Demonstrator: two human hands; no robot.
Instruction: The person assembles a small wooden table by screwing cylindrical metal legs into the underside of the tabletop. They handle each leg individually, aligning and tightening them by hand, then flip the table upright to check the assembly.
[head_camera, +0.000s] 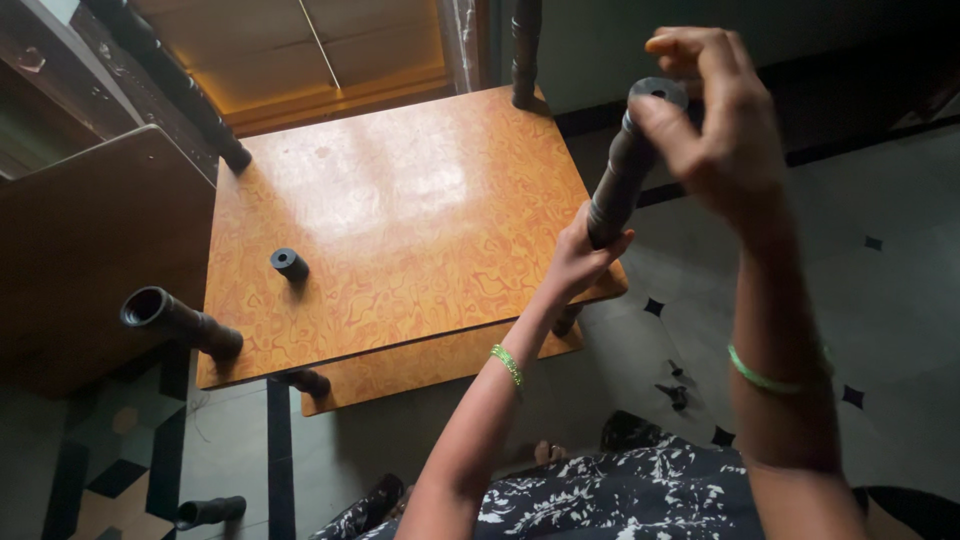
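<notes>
- Head view: a dark, round, turned table leg (622, 170), a hollow tube with ridges, stands at the near right corner of an orange, swirly-patterned square board (400, 220). The leg tilts up toward the camera.
- The leg looks stiff and hard, like plastic or painted wood. It looks light, since it is hollow at the top. Its skin looks smooth, so it may slip a bit; the ridges give a good place to hold.
- I think the best spots to hold are low down near the board and up at the open top. That is where the two hands are.
- The left hand (580, 262) wraps around the low part of the leg. Its fingers are closed tight on it, just above the board's corner.
- The right hand (715, 115) is at the top of the leg. Its thumb presses against the rim of the open end, and the fingers curl over the far side, so it pinches the top.
- Both wrists wear thin green bangles (508, 364).
- Other dark legs already stand on the board: one at the near left corner (180, 322), one at the far left corner (180, 85) and one at the far right (525, 50).
- A small dark round ring piece (289, 264) sits alone on the board, well apart from the hands.
- A second orange board (430, 365) peeks out below the first one.
- One more dark tube piece (210, 512) lies on the tiled floor (900, 270), near the person's black and white patterned clothes (640, 490).
</notes>
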